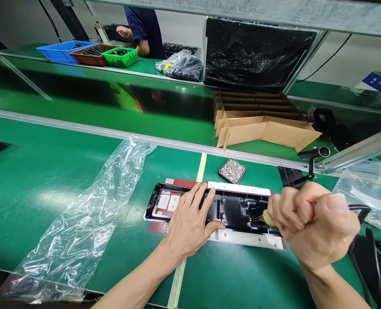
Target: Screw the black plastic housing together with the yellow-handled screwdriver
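A long black panel with white edge strips (238, 209) lies flat on the green bench, over a red sheet. My left hand (192, 223) rests palm down on its middle, fingers spread, pressing it in place. My right hand (312, 221) is clenched in a fist around a tool with a yellowish handle (267, 218), whose tip points down into the right part of the panel. A small square tray of tiny screws (232, 170) sits just behind the panel.
A crumpled clear plastic bag (90, 223) lies to the left. Folded cardboard dividers (261, 124) stand behind the rail. Black cables (367, 253) are at right. A person in blue stands across the line by coloured bins (90, 52).
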A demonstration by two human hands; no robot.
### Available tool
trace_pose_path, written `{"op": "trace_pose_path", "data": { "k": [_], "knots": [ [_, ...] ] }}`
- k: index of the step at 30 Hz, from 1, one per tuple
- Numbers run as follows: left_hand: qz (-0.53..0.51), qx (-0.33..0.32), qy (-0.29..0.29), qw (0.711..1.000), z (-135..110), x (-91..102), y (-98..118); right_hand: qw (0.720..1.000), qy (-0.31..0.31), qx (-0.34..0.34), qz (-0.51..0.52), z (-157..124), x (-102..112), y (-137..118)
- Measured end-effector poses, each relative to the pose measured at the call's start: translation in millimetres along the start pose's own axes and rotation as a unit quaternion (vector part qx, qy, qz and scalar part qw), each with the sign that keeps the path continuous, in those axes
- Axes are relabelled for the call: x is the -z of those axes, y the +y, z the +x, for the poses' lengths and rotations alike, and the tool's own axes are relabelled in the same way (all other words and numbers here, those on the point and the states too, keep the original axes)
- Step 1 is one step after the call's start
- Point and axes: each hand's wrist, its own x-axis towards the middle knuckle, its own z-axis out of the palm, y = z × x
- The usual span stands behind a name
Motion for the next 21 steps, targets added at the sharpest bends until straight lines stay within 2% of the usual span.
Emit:
{"op": "trace_pose_path", "data": {
  "k": [21],
  "knots": [
    [-0.003, 0.002, -0.018, 1.0, 0.2, 1.8, 1.3, 1.0, 0.013, -0.011, 0.015, -0.5, -0.8, -0.9]
  ]
}}
